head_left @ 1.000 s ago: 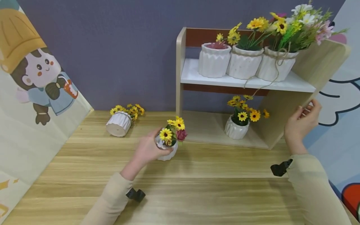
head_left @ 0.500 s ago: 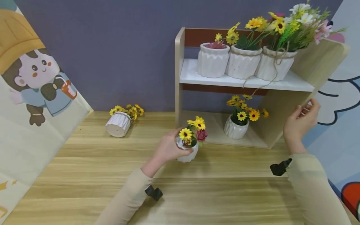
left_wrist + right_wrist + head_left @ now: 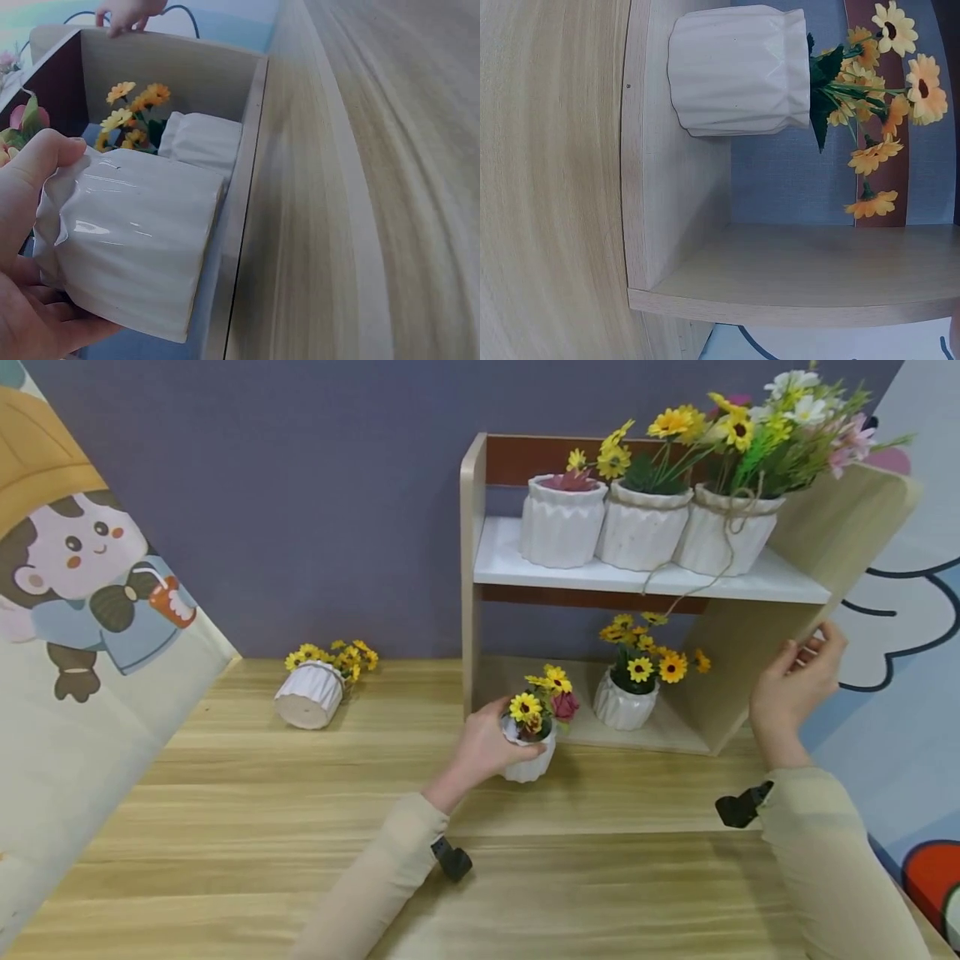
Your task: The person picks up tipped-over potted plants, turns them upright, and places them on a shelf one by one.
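Note:
My left hand (image 3: 487, 745) grips a white fluted flower pot (image 3: 534, 762) by its rim, thumb on the near side. The pot holds yellow sunflowers and a dark pink rose (image 3: 565, 704). It is upright, right in front of the lower level of a small wooden shelf (image 3: 470, 585). In the left wrist view the held pot (image 3: 135, 232) overlaps the shelf's bottom board. My right hand (image 3: 798, 689) has its fingers bent at the front edge of the shelf's right side panel. Inside the lower level stands another white pot with yellow flowers (image 3: 626, 703).
Three white pots stand in a row on the upper level: one with a reddish succulent (image 3: 564, 527), a middle pot (image 3: 645, 531), and a twine-tied pot (image 3: 727, 539) of mixed flowers. On the table (image 3: 262, 827), a pot with yellow flowers (image 3: 310, 695) lies on its side at the left.
My left hand has carried the held flower pot rightward across the table, up to the front of the shelf's lower level. My right hand stays at the side panel.

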`<action>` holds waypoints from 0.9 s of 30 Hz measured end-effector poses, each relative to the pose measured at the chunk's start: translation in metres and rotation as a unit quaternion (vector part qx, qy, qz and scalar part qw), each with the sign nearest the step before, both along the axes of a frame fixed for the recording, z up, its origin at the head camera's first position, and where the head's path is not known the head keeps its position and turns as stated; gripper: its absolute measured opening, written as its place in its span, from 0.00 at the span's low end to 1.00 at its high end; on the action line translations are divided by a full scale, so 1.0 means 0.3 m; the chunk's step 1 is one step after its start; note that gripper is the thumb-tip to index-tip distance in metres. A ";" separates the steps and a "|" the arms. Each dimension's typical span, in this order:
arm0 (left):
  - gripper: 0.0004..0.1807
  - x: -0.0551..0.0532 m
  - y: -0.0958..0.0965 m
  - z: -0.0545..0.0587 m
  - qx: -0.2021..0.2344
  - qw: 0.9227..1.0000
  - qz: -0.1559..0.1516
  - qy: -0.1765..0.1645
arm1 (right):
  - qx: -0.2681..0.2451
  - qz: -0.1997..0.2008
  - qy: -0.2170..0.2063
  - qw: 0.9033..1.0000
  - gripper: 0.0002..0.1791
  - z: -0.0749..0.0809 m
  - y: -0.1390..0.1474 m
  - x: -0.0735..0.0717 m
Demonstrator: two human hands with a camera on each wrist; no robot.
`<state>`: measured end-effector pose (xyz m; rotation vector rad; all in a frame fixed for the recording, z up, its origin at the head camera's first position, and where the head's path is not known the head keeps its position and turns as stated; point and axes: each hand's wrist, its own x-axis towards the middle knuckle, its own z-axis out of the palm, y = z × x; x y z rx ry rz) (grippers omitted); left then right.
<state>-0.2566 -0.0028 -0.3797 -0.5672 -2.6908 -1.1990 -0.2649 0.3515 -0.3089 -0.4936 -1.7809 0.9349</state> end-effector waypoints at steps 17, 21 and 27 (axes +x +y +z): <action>0.43 -0.090 0.093 -0.045 0.006 0.999 0.048 -0.005 | -0.010 -0.001 -0.003 1.000 0.19 -0.002 -0.004 -0.004; 0.45 -0.103 0.121 -0.051 0.001 0.998 0.055 -0.001 | -0.010 -0.002 0.002 1.000 0.19 -0.002 -0.002 -0.004; 0.44 -0.130 0.159 -0.054 0.004 0.999 0.051 0.004 | -0.017 0.001 -0.001 1.000 0.19 0.001 0.000 -0.004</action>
